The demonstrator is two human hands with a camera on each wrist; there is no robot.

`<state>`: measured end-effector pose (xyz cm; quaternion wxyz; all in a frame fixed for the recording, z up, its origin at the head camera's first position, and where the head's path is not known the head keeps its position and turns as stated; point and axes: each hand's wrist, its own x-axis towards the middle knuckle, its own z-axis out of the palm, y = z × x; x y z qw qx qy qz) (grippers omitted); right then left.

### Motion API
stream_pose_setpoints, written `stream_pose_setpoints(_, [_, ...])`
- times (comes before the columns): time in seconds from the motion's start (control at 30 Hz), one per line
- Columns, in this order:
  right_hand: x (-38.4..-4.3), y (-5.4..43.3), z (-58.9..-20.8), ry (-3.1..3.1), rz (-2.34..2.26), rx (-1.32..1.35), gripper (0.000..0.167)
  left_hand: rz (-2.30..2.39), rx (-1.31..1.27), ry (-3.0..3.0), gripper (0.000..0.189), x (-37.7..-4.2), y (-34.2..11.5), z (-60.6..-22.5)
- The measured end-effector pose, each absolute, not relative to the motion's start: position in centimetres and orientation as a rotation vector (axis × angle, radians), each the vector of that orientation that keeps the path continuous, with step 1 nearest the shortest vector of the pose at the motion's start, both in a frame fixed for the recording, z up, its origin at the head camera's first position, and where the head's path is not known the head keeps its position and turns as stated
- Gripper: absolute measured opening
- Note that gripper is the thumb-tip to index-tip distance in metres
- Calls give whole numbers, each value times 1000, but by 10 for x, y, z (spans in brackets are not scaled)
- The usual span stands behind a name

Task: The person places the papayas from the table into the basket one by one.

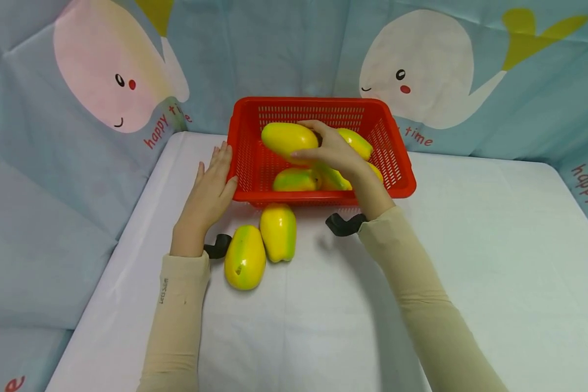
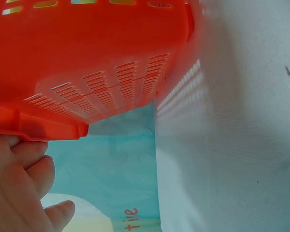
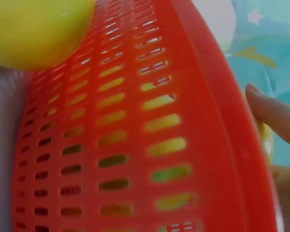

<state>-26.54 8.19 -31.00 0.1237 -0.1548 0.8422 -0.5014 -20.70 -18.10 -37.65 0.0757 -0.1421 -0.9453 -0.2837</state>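
Note:
My right hand (image 1: 335, 149) grips a yellow papaya (image 1: 286, 139) between thumb and fingers, over the inside of a red plastic basket (image 1: 323, 198). Under and beside it in the basket lie several more papayas, among them a green-tinged papaya (image 1: 294, 179) at the front and another papaya (image 1: 355, 142) behind the hand. My left hand (image 1: 208, 190) rests with extended fingers along the basket's left rim; in the left wrist view its fingers (image 2: 36, 164) are right at the rim. The right wrist view shows the right thumb (image 3: 270, 113) beyond the slotted basket wall (image 3: 135, 121).
Two papayas lie on the white-covered table (image 1: 470, 272) in front of the basket: one papaya (image 1: 278, 233) close to its front wall, the other papaya (image 1: 245, 258) nearer me, beside the left wrist. A blue whale-print cloth (image 1: 284, 49) hangs behind.

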Motion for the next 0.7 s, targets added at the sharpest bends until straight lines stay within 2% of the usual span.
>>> stream_pose_setpoints(0.7, [-284, 75, -334, 2560, -1344, -337, 75, -868, -443, -2821, 60, -208, -182, -377])
